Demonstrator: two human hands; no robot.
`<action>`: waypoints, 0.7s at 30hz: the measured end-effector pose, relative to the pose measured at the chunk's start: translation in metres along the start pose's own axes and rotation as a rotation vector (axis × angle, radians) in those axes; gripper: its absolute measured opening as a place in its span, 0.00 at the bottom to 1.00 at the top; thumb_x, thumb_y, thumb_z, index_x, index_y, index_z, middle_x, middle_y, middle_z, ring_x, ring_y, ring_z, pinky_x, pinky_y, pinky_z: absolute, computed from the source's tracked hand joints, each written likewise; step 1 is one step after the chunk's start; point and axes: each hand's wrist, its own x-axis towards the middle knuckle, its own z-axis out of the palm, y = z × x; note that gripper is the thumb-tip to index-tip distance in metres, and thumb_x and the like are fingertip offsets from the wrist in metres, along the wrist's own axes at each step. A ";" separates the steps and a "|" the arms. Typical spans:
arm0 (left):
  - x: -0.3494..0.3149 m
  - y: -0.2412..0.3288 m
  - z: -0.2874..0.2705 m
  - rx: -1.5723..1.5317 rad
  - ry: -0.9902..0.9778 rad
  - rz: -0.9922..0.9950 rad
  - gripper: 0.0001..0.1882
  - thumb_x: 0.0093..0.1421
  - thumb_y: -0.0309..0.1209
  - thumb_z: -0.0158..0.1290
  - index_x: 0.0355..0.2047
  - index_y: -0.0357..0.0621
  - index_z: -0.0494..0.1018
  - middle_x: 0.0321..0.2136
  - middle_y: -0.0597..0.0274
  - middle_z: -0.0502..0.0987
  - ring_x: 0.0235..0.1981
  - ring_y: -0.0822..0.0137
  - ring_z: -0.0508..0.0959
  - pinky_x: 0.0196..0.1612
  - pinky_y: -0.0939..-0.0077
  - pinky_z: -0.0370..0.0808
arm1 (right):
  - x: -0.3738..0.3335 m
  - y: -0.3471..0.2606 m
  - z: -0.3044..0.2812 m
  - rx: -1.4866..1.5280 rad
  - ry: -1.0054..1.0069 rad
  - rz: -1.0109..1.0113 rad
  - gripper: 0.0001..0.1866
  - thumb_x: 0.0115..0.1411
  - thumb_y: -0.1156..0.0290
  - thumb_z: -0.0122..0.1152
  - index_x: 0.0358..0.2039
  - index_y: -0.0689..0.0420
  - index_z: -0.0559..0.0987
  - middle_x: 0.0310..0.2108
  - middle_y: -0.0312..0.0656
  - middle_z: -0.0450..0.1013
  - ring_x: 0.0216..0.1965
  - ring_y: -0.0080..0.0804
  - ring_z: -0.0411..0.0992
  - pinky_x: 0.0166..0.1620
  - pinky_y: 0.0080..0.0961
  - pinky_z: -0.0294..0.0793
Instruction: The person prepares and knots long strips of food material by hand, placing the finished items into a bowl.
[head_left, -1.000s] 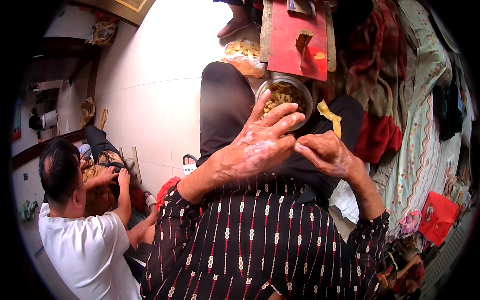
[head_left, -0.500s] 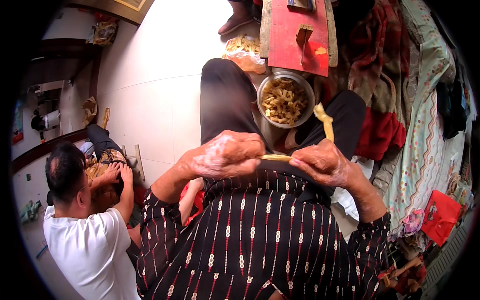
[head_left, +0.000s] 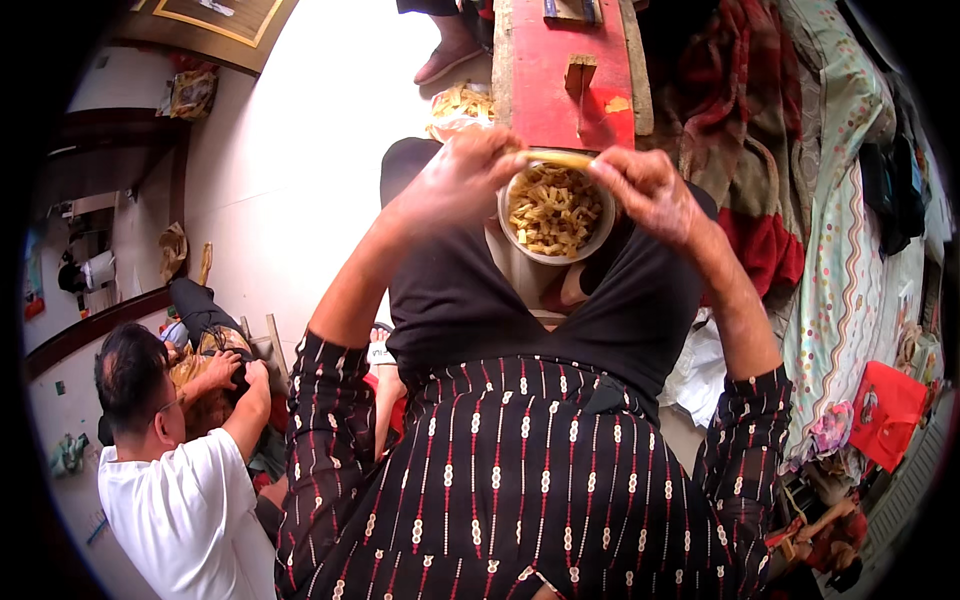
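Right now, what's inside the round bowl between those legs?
Lots of short yellow-brown pieces. They cover the bottom of the bowl, so I can't see it. A yellow strip, held by the left hand and right hand, hides part of the far rim.

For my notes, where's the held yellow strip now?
The yellow strip is above and right of centre in the head view, between the left hand and right hand, near the far rim of the bowl.

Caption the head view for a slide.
Left hand and right hand hold a yellowish strip by a bowl of cut pieces.
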 end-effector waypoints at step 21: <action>0.118 -0.069 0.034 -0.108 0.068 0.003 0.19 0.61 0.45 0.50 0.30 0.38 0.74 0.18 0.69 0.68 0.21 0.77 0.66 0.24 0.80 0.65 | 0.053 0.138 -0.004 0.191 0.167 0.095 0.14 0.61 0.62 0.55 0.25 0.60 0.77 0.15 0.31 0.64 0.20 0.19 0.61 0.24 0.22 0.61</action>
